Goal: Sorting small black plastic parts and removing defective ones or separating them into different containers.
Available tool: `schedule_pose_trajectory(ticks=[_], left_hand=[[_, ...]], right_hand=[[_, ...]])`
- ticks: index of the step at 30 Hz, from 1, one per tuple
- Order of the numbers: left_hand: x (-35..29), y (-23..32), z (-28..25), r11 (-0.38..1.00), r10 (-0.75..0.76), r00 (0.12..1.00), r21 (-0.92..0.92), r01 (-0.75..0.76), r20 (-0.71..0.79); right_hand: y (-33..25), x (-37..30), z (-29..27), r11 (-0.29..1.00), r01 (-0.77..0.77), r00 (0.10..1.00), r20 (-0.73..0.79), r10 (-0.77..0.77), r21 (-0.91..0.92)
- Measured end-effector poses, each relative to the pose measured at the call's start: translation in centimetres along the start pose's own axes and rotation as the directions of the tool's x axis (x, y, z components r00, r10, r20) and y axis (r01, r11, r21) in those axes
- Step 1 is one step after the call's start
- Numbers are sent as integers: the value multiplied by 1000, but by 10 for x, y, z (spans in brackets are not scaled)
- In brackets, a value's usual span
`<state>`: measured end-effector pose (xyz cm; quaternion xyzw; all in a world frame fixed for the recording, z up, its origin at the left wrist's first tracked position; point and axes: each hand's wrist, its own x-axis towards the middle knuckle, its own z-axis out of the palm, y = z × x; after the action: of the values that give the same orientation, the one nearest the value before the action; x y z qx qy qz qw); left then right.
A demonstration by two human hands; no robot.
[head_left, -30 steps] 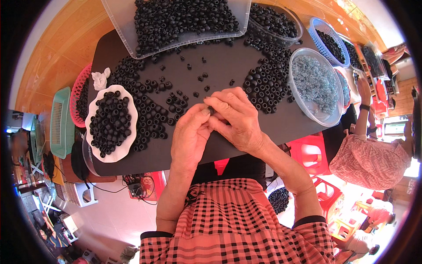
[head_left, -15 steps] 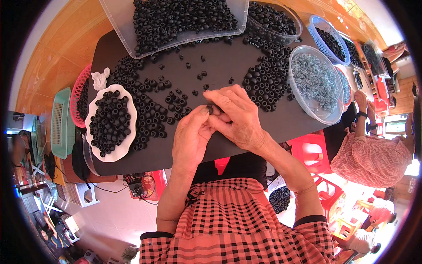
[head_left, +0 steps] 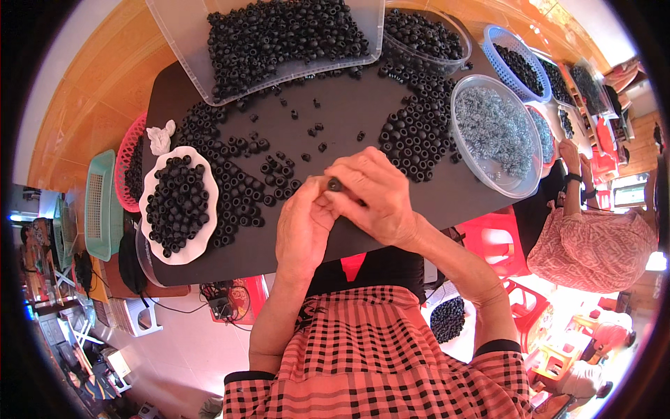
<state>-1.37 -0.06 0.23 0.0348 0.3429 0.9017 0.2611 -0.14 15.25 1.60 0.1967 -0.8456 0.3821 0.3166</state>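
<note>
Close together over the near middle of the dark table, my two hands meet around a small black barrel-shaped piece (head_left: 334,184). My left hand (head_left: 303,227) is closed, its thumb and fingertips against the piece. Bent over from the other side, my right hand (head_left: 377,199) pinches it too. Anything else inside the fingers is hidden. Just beyond them lie loose black pieces (head_left: 279,174) with round holes. To the right sits a clear round bowl (head_left: 457,133) of small silvery-blue bits that look like springs.
A white scalloped plate (head_left: 202,241) of black pieces stands at the left, near a pink basket (head_left: 125,174). Across the back are a clear bin (head_left: 188,70) and a clear bowl (head_left: 464,38), both holding black pieces. A blue basket (head_left: 492,42) and another person's hand (head_left: 570,155) are farther right.
The piece at my fingertips now shows more openly, below my right index finger. My hands have shifted slightly; the whole view has moved a little.
</note>
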Motion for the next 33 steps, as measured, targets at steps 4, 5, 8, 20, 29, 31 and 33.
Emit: schedule_pose_trajectory(ticks=[4,5,8,20,29,31,33], left_hand=[[3,-1,-2,998,-49,998,39,48,26],[2,-1,0,997,-50,999,60,49,9],[1,0,2,996,-35,999,79,35,2],[0,0,0,995,-53,999,84,52,11],[1,1,1,994,-57,998,92,55,20],[1,1,1,995,-59,998,87,57,22],[2,0,1,995,-58,998,82,55,29]], right_hand=[[19,28,-40,980,-168,986,-6,168,-106],[29,43,-54,974,-156,988,-31,153,-167],[79,89,-90,943,-196,973,-174,152,-270],[119,103,-96,933,-182,982,-10,188,-312],[77,78,-65,982,-48,832,537,142,-185],[72,77,-61,974,-30,801,577,157,-223],[69,75,-57,969,-22,789,591,168,-245]])
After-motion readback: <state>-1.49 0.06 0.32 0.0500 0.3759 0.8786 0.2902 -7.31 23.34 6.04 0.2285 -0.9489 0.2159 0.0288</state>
